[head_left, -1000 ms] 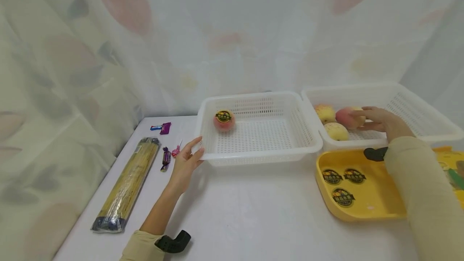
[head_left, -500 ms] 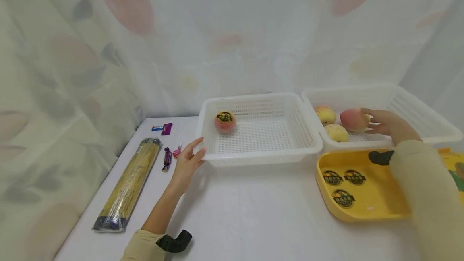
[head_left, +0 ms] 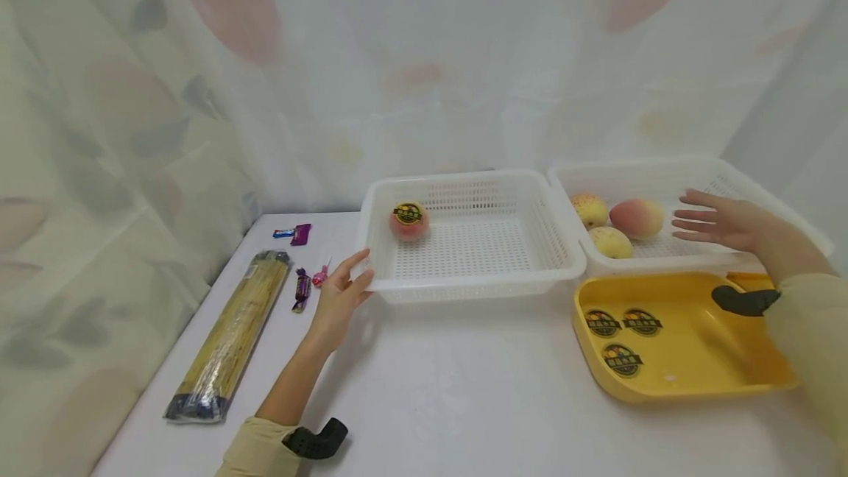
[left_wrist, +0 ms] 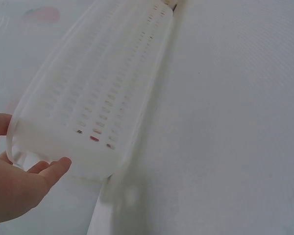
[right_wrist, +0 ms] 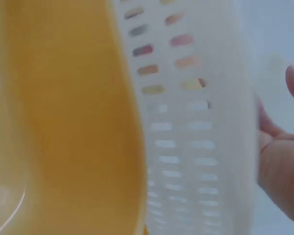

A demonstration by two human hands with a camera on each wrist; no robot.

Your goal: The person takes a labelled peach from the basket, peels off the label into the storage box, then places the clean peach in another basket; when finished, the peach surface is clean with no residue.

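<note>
My left hand [head_left: 340, 300] holds the front left corner of the middle white plastic basket [head_left: 477, 284], fingers and thumb around its rim; the left wrist view shows the same hand [left_wrist: 27, 181] at that corner. Inside this basket, at the back left, lies a pink peach [head_left: 409, 222] with a black and gold round sticker on top. My right hand [head_left: 722, 223] is over the right white basket [head_left: 662, 265], fingers spread, holding nothing. To its left in that basket sit a red and yellow peach [head_left: 636, 218] and two yellow, red-speckled fruits [head_left: 610, 242].
A yellow tray [head_left: 689, 359] with three round stickers [head_left: 623, 361] stands in front of the right basket, under my right forearm. At the left lie a bagged bundle of thin sticks [head_left: 232, 337], wrapped candies [head_left: 301, 290] and a pink lollipop [head_left: 321, 275].
My right hand has let go of the red and yellow peach, which stays in the right basket, and has drawn back to the right with fingers spread. My left hand stays put.
</note>
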